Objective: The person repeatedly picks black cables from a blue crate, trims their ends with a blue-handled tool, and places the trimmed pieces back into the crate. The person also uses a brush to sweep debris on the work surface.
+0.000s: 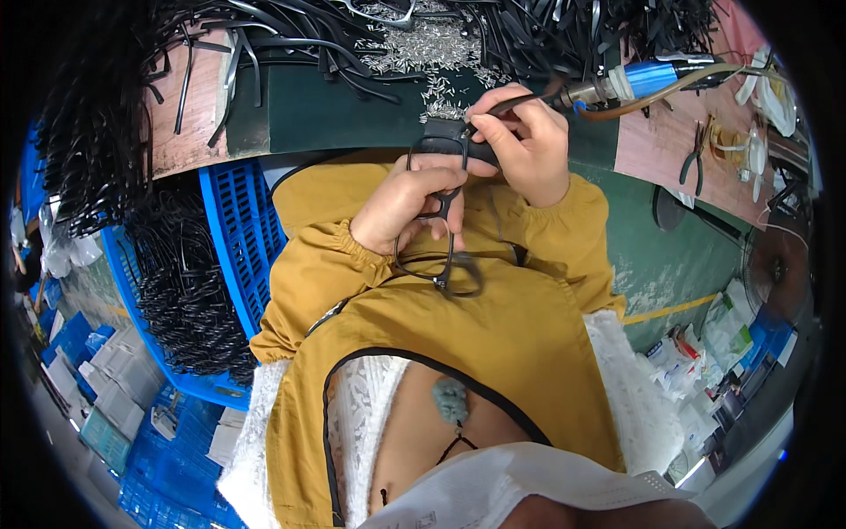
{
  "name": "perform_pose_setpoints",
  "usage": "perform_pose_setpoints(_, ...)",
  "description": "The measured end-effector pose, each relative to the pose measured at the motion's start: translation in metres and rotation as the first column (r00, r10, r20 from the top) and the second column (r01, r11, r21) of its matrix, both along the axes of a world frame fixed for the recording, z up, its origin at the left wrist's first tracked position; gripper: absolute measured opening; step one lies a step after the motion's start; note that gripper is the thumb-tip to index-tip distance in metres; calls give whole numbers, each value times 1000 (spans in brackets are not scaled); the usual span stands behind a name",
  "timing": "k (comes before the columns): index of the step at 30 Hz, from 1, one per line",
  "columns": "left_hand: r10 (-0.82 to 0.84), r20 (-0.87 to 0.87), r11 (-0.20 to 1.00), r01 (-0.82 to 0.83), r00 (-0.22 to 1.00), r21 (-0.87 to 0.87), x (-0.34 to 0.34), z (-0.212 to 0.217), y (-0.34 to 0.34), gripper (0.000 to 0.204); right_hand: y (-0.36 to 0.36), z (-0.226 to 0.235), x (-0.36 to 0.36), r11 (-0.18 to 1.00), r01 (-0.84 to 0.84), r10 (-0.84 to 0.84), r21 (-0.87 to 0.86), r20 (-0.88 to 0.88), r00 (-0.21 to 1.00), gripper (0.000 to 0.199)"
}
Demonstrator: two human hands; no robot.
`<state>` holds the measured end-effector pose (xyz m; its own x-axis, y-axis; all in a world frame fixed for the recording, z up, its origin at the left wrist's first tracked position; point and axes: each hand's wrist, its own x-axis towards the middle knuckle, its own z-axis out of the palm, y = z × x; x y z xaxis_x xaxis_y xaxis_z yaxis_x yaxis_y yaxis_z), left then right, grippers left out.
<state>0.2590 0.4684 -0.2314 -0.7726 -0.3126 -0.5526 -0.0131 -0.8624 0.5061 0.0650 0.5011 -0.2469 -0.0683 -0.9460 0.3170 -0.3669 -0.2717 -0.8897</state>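
Observation:
A black eyeglass frame [452, 249] is held on end, one lens ring above the other, over my lap at the table's front edge. My left hand [397, 207] is closed around its middle, near the bridge. My right hand [535, 150] pinches a dark temple arm [509, 105] between thumb and fingers, by the frame's upper end. Whether the arm is joined to the frame there, I cannot tell. Just behind the hands, small silver metal pins or screws [443, 111] lie on a dark block at the edge. A blue-bodied power tool [648, 79] points toward my right hand.
Heaps of black temple arms [300, 44] and a larger pile of silver pins [423, 48] cover the table's back. Another eyeglass frame [388, 12] lies there. Pliers [695, 159] rest at the right. A blue basket [231, 247] of black parts stands left of my lap.

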Motion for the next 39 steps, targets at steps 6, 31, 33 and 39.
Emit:
perform_pose_setpoints(6, 55, 40, 995, -58, 998, 76, -7, -1, 3, 32, -15, 7, -9, 996, -82, 86, 44, -83, 993, 9)
perform_pose_setpoints(31, 426, -109, 894, -400, 898, 201, 9, -6, 15, 37, -94, 6, -61, 903, -55, 430, -427, 897, 101, 36)
perform_pose_setpoints(33, 380, -100, 892, -336, 919, 302, 2, -10, 29, 36, -95, 7, -55, 972, 94, 142, -217, 853, 502, 33)
perform_pose_setpoints(39, 269, 43, 870, -262, 962, 417, -13, -10, 43, 33, -48, 8, -48, 975, 47, 167, -218, 855, 491, 46)
